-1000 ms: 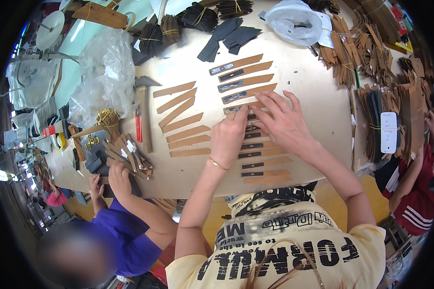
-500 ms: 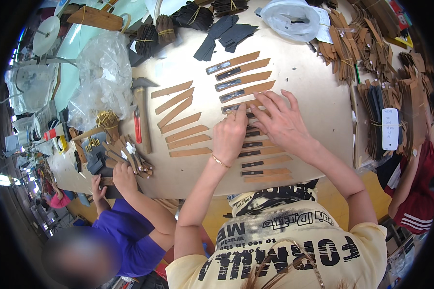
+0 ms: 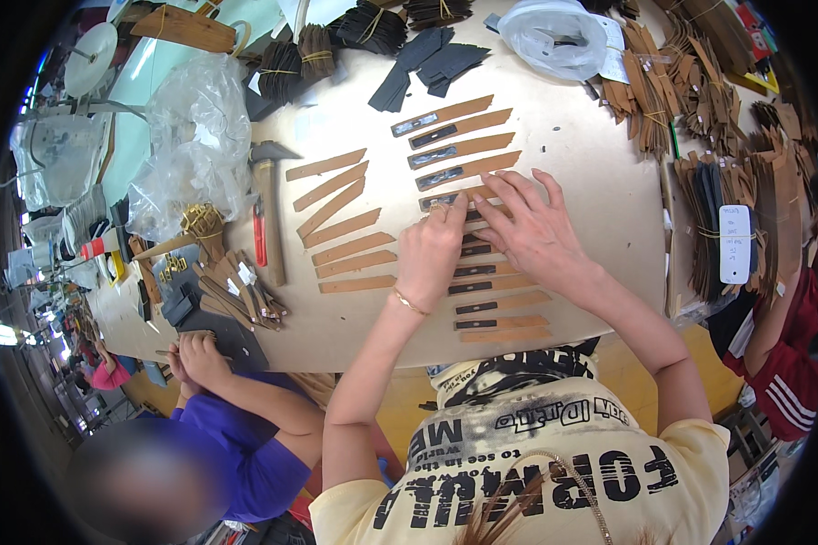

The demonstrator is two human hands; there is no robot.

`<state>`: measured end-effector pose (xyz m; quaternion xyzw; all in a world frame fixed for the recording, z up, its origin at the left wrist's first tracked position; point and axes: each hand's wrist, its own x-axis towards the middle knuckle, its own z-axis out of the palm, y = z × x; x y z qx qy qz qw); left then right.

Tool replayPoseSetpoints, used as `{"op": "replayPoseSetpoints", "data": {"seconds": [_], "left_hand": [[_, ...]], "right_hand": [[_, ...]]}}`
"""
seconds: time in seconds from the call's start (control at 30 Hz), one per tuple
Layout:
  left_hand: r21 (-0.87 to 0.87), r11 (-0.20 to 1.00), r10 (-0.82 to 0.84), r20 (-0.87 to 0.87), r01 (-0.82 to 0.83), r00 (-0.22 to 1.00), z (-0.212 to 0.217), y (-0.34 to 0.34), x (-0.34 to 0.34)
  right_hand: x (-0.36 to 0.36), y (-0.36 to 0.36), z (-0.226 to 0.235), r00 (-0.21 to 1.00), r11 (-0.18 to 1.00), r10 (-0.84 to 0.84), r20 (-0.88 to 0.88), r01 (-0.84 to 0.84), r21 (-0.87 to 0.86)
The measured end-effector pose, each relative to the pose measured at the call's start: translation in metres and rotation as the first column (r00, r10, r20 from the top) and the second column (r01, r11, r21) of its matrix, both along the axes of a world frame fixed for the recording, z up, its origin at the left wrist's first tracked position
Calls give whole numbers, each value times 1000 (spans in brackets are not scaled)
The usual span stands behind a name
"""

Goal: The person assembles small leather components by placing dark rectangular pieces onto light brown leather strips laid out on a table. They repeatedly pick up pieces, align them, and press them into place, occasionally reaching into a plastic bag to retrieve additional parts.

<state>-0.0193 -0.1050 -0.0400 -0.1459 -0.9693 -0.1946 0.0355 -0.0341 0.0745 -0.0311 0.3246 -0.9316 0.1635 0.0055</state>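
Across the tan table (image 3: pixel 600 209), both hands are staying pressed on the same brown strip (image 3: pixel 468 197) as a second ago, left hand (image 3: pixel 430 254) curled, right hand (image 3: pixel 533 227) spread flat, grasping nothing, so the strip is still being pressed flat.

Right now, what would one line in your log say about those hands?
left hand: flat on brown strips with dark insets | right hand: flat on same column | plain brown strips: beside, untouched | hammer: lying left

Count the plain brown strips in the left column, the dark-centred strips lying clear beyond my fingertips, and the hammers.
Plain brown strips: 7
Dark-centred strips: 4
Hammer: 1
Total: 12
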Motion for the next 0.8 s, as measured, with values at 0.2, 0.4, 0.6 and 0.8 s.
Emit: {"op": "replayPoseSetpoints", "data": {"seconds": [0.2, 0.4, 0.6, 0.8], "left_hand": [[215, 975, 34, 96, -54, 995, 5, -5, -7], [46, 999, 10, 14, -11, 1000, 1, -3, -5], [-77, 997, -23, -58, 19, 998, -7, 1, 0], [196, 979, 58, -39, -50, 998, -5, 2, -5]], "right_hand": [[0, 0, 1, 1000, 1000, 1, 3, -1, 3], [1, -1, 2, 1000, 1000, -2, 5, 2, 18], [3, -1, 1, 1000, 999, 1, 7, -1, 38], [3, -2, -2, 1000, 999, -16, -1, 16, 34]]}}
